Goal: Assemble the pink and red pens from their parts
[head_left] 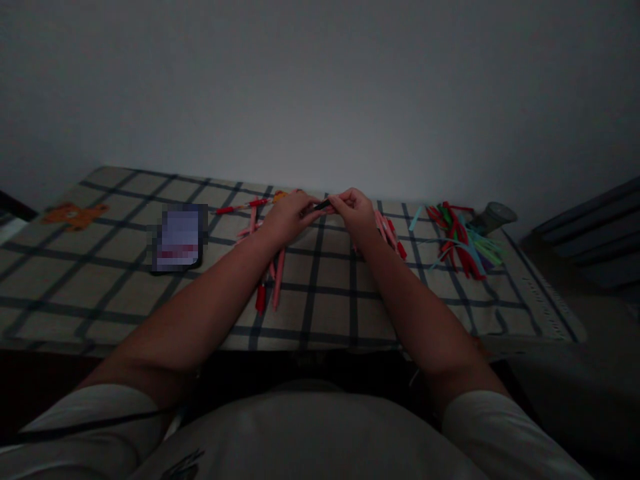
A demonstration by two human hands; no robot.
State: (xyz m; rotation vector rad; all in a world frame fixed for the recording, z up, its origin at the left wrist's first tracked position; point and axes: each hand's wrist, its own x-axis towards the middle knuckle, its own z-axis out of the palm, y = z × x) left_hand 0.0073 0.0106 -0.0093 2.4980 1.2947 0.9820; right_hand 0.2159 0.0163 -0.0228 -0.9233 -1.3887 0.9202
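Note:
My left hand (287,217) and my right hand (354,208) meet at the far middle of the table, fingers closed. Between them they hold a thin dark pen (323,205), roughly level. Several pink and red pens (274,280) lie on the checked tablecloth (100,293) under and near my left forearm. More pink and red pens (393,235) lie just right of my right wrist. One red pen (241,207) lies left of my left hand.
A phone (179,238) lies flat to the left. A heap of red, green and blue strips (463,241) sits at the right, with a small grey jar (493,217) behind it. An orange sticker (74,215) marks the far left. A wall stands behind.

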